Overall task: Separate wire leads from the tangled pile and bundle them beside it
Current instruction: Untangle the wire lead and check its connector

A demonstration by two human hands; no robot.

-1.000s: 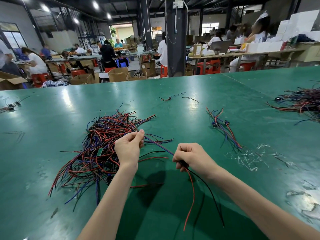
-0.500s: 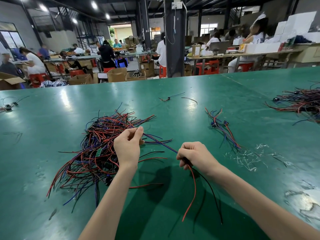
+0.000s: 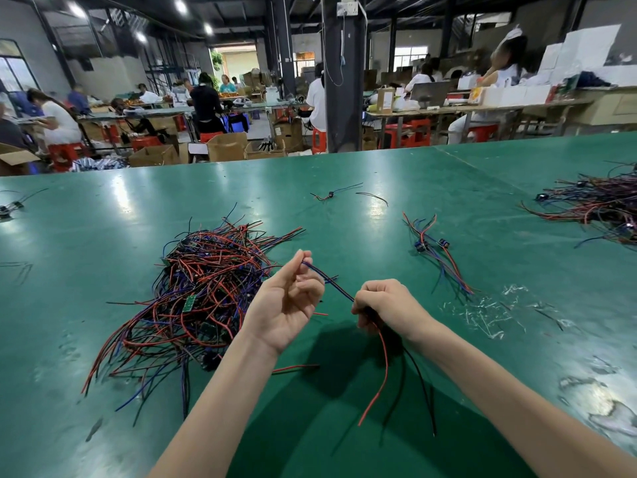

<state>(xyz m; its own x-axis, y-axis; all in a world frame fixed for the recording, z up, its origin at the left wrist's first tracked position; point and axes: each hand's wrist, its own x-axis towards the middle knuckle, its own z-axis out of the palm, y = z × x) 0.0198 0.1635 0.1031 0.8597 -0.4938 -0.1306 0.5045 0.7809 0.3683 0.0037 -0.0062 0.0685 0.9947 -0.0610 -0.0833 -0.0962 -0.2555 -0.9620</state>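
Note:
A tangled pile (image 3: 203, 291) of red, blue and black wire leads lies on the green table (image 3: 103, 236), left of centre. My left hand (image 3: 286, 301) is raised just right of the pile, palm turned up, pinching the end of a blue lead (image 3: 329, 281) between thumb and forefinger. The lead runs taut to my right hand (image 3: 386, 305), a fist closed on it. Red and black lead tails (image 3: 386, 370) hang below that fist. A small set of separated leads (image 3: 436, 253) lies to the right.
A second large pile of leads (image 3: 596, 201) lies at the far right edge. Loose leads (image 3: 331, 195) lie further back, and another lead (image 3: 10, 207) at the left edge. Clear plastic scraps (image 3: 489, 312) litter the table at right. People work at benches beyond the table.
My left hand has lifted off the pile and turned palm-up, drawing the blue lead's end free. My right hand has stayed closed on the lead in almost the same place.

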